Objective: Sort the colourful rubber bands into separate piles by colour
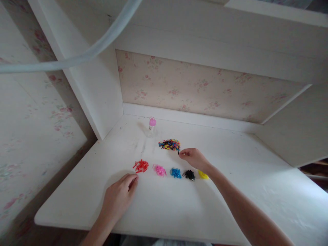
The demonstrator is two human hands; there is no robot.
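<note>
A mixed heap of small coloured bands (169,145) lies on the white desk (230,191). In front of it sit separate little piles in a row: red (140,165), pink (159,169), blue (175,173), black (189,175) and yellow (203,175). My right hand (193,158) reaches beside the mixed heap, fingers pinched on a tiny dark piece. My left hand (120,195) rests on the desk below the red pile, fingers curled under; whether anything is in them is hidden.
A small clear bottle with a pink cap (152,127) stands near the back left corner. White shelf walls enclose the desk on the left, back and right. A pale tube (84,56) arcs across the upper left. Floral wallpaper lines the back.
</note>
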